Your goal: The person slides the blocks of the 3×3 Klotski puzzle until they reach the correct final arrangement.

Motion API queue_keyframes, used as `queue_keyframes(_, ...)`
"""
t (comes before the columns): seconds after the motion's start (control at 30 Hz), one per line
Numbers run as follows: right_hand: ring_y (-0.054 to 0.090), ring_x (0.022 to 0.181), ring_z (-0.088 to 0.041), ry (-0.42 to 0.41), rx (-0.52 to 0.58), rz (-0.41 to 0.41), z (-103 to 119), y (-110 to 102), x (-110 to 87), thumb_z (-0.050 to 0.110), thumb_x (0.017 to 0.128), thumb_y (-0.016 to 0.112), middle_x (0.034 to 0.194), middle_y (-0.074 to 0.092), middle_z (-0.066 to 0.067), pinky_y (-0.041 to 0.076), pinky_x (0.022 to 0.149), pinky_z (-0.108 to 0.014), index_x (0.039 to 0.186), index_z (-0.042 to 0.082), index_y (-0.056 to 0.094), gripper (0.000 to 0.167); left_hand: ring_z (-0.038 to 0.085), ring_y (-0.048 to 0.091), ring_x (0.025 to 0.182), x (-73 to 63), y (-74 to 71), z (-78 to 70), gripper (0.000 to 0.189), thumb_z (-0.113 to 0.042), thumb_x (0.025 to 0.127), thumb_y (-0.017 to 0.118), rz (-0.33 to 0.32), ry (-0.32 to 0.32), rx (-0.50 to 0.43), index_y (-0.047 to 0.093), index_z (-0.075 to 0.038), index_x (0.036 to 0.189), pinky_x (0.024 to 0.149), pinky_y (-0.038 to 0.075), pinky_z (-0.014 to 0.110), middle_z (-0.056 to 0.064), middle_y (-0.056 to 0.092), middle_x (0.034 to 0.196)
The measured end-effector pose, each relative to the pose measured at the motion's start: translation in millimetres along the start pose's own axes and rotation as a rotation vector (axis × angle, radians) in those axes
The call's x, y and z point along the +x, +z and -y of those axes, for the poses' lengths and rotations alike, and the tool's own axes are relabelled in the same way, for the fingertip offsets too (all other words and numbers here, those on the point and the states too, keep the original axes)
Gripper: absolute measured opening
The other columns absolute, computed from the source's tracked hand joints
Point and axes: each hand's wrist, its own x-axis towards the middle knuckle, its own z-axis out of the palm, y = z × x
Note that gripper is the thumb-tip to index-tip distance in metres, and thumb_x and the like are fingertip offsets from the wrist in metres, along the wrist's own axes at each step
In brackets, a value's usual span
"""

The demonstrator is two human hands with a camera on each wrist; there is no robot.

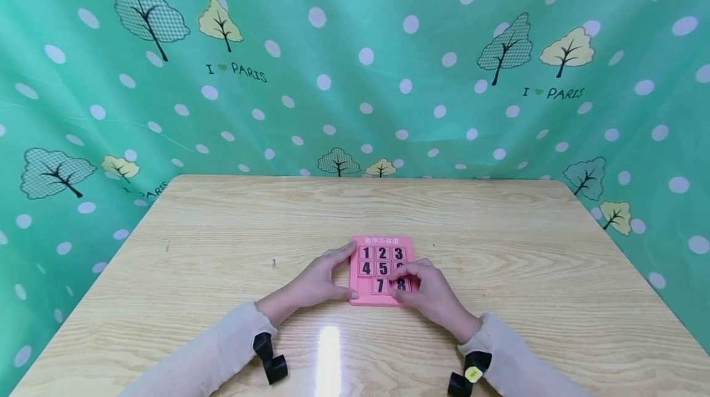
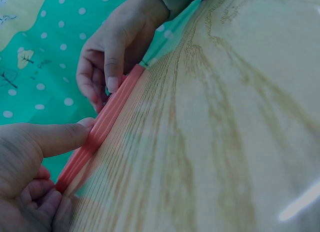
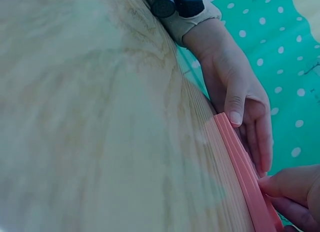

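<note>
A pink number slide puzzle (image 1: 364,291) lies flat on the wooden table in the head view, with black numerals on its tiles. My left hand (image 1: 318,277) holds its left side, thumb at the lower corner and fingers along the upper edge. With bent thumb and forefinger, my right hand (image 1: 435,295) pinches at the tile numbered 8 (image 1: 402,286) in the bottom row. Beside it, the 7 tile (image 1: 379,286) sits off to the right of the 4 above, leaving a gap at lower left. The right fingers partly cover the 6. Both wrist views catch the puzzle edge-on.
The wooden table (image 1: 222,224) spreads out on every side of the puzzle. Behind it hangs a green dotted cloth (image 1: 366,95) with printed trees. Glare (image 1: 328,360) shines near the front edge. Each sleeve carries a black strap-on device.
</note>
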Motion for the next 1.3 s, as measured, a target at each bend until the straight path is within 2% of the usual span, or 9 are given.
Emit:
queue_keyframes(0.27,0.048,0.09,-0.014,-0.033,-0.009,0.002,3,5,2.0,0.006,0.072,0.077,0.094,0.059,0.005,0.043,0.08,-0.028,0.09,0.018,0.071,0.022,0.029,0.022,0.141,-1.4,-1.4,-1.6,0.092,-0.022,0.073,0.08,-0.002,0.01,-0.004,0.028,-0.006,0.148,0.115,0.019,0.046,0.007,0.025,0.154)
queue_keyframes(0.5,0.048,0.094,-0.013,-0.048,-0.016,0.002,6,9,4.7,0.006,0.072,0.077,0.097,0.062,0.006,0.044,0.084,-0.031,0.09,0.018,0.071,0.023,0.029,0.023,0.141,-1.3,-1.8,-1.2,0.093,-0.022,0.073,0.08,-0.001,0.008,-0.007,0.028,-0.008,0.148,0.114,0.019,0.048,0.006,0.026,0.154)
queue_keyframes(0.87,0.048,0.094,-0.012,-0.093,-0.048,0.006,12,14,8.0,0.007,0.072,0.078,0.095,0.062,0.007,0.044,0.083,-0.03,0.091,0.018,0.072,0.022,0.028,0.024,0.14,-1.3,-2.9,-4.0,0.092,-0.019,0.073,0.08,0.001,0.01,-0.011,0.029,-0.007,0.148,0.114,0.021,0.046,0.007,0.026,0.154)
queue_keyframes(1.07,0.048,0.093,-0.012,-0.082,-0.058,0.018,13,17,8.5,0.006,0.073,0.077,0.095,0.06,0.006,0.045,0.082,-0.029,0.091,0.017,0.072,0.021,0.028,0.024,0.14,-1.3,-2.1,-4.2,0.092,-0.018,0.072,0.08,0.003,0.008,-0.01,0.029,-0.006,0.148,0.114,0.021,0.046,0.006,0.027,0.154)
queue_keyframes(1.3,0.05,0.095,-0.012,-0.105,-0.057,0.04,11,14,8.9,0.01,0.074,0.077,0.095,0.061,0.009,0.046,0.085,-0.031,0.094,0.019,0.071,0.022,0.028,0.025,0.14,-2.4,-1.3,-4.0,0.092,-0.019,0.072,0.08,0.0,0.006,-0.012,0.029,-0.007,0.148,0.114,0.021,0.047,0.006,0.027,0.154)
